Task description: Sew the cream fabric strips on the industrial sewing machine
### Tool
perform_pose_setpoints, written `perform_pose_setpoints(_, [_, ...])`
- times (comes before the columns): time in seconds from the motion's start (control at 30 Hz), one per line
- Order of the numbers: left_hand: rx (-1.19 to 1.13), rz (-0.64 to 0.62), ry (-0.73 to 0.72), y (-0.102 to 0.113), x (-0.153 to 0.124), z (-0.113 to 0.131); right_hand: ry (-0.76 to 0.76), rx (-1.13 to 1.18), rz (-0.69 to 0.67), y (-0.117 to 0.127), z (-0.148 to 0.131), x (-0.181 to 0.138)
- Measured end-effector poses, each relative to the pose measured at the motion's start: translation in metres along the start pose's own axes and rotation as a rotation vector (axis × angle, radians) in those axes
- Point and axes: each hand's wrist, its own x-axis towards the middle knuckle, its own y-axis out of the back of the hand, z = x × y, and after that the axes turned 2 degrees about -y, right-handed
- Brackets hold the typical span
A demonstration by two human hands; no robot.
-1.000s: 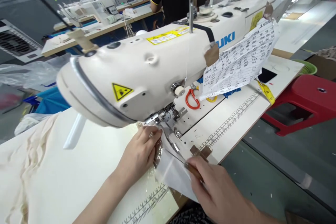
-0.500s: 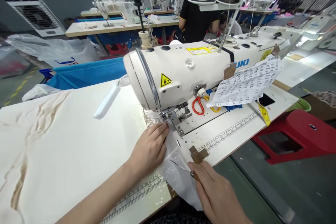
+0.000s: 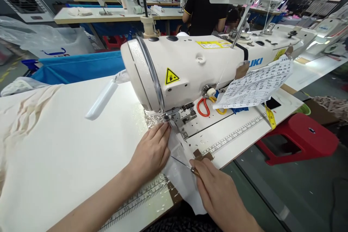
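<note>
My left hand (image 3: 150,148) is closed, its fingers pressed together on thin white fabric (image 3: 181,179) right at the presser foot (image 3: 170,116) of a white sewing machine (image 3: 176,72). The fingertips' grip is partly hidden. In my right hand (image 3: 214,188) is an awl (image 3: 194,171) with a brown handle and a slim metal shaft. Its shaft points left over the fabric, the tip close to my left thumb. The fabric hangs down past the table's front edge between the hands.
Red-handled scissors (image 3: 203,107) lie beneath the machine arm, by a handwritten sheet (image 3: 252,85). Cream cloth (image 3: 32,112) lies on the table's left part. A yellow tape measure (image 3: 270,116) hangs at the front edge, near a red stool (image 3: 301,136). A person in black (image 3: 205,9) sits behind.
The camera view has shifted slightly. The awl's tip has come closer to my left thumb, while my left hand keeps its place by the presser foot.
</note>
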Motion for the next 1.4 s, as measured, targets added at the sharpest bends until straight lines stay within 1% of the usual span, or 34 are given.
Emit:
perform_pose_setpoints(0.23, [-0.018,-0.041,0.061,0.002,0.000,0.004,-0.030,0.005,-0.063,0.002,0.001,0.009])
perform_pose_setpoints(0.57, [0.022,-0.019,0.012,0.004,-0.004,0.012,-0.042,-0.043,-0.123,0.002,-0.002,0.022])
perform_pose_setpoints(0.77, [0.018,-0.002,-0.016,0.007,-0.003,0.015,-0.040,-0.073,-0.114,0.003,-0.005,0.026])
perform_pose_setpoints(0.9, [0.006,0.007,-0.006,0.008,-0.002,0.015,-0.013,-0.068,-0.098,0.003,-0.005,0.030])
perform_pose_setpoints(1.13, [0.020,0.010,0.010,0.007,0.000,0.010,0.007,-0.079,-0.087,-0.002,-0.006,0.038])
perform_pose_setpoints(1.3, [0.030,0.018,0.057,0.006,0.002,0.003,-0.015,-0.087,-0.100,-0.006,-0.008,0.046])
perform_pose_setpoints(1.4, [0.057,0.003,0.084,0.007,0.004,-0.003,-0.040,-0.035,-0.082,-0.007,-0.010,0.049])
